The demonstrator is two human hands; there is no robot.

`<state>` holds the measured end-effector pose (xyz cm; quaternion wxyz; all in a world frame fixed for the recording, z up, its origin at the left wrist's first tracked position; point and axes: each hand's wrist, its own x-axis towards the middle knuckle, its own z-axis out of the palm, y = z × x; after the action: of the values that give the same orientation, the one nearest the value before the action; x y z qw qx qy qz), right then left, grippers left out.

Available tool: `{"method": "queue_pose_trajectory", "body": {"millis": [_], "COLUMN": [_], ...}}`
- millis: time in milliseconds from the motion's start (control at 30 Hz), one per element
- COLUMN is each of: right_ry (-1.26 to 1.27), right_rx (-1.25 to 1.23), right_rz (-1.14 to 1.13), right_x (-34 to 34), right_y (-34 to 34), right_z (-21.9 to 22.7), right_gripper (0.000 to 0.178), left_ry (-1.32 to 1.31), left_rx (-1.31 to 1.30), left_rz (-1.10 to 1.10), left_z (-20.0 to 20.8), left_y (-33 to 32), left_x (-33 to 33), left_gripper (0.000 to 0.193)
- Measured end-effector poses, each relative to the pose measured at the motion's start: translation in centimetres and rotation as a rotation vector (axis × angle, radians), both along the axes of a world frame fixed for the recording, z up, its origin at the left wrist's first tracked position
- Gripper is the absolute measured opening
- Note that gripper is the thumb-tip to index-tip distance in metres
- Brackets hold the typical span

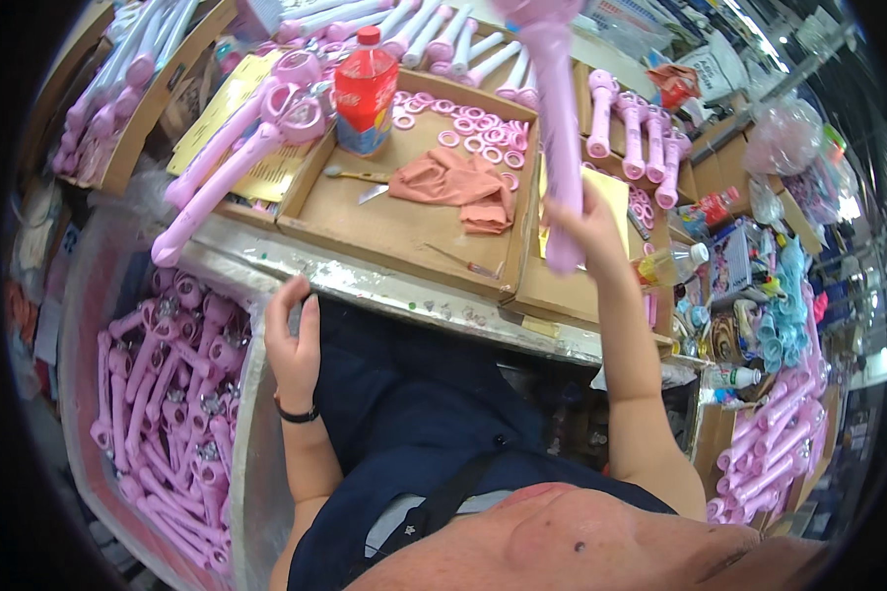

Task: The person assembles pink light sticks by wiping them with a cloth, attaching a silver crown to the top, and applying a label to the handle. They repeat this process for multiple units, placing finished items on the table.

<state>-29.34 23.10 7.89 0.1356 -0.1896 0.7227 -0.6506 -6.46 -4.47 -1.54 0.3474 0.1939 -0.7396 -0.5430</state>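
My right hand (pixel 597 234) is closed around the lower part of a long pink plastic wand (pixel 559 108). The wand stands upright over the right side of the bench, and its wide head is cut off by the upper edge. My left hand (pixel 294 340), with a dark band at the wrist, hovers by the bench's front edge. Its fingers are loosely bent and apart, with nothing seen in them. Left of it, two pink wands with ring-shaped heads (pixel 229 182) lie across yellow paper (pixel 222 123).
A cardboard tray (pixel 365 241) holds an orange cloth (pixel 448 187), a brush (pixel 355 175), a screwdriver (pixel 478 267) and pink rings (pixel 473 123). A red-capped bottle (pixel 366 94) stands there. A large bin (pixel 89 473) of pink wands is at lower left. More wands (pixel 769 448) fill a right-hand box.
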Motion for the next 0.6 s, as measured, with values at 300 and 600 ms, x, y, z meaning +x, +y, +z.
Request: {"method": "queue_pose_trajectory", "body": {"millis": [300,600], "right_ry": [0.284,0.359], "right_rx": [0.617,0.929], "right_rz": [-0.761,-0.788], "right_x": [-24.9,-38.3], "right_y": [5.9,13.2], "right_z": [-2.4,-8.2], "right_gripper": [0.049,0.051], "left_ry": [-0.269,-0.54], "left_rx": [-0.654,-0.44], "left_rz": [-0.144,0.278], "left_z": [-1.4,-0.6], "left_y": [-0.2,0.7], "left_x": [5.0,14.3], "left_gripper": [0.011,0.01]}}
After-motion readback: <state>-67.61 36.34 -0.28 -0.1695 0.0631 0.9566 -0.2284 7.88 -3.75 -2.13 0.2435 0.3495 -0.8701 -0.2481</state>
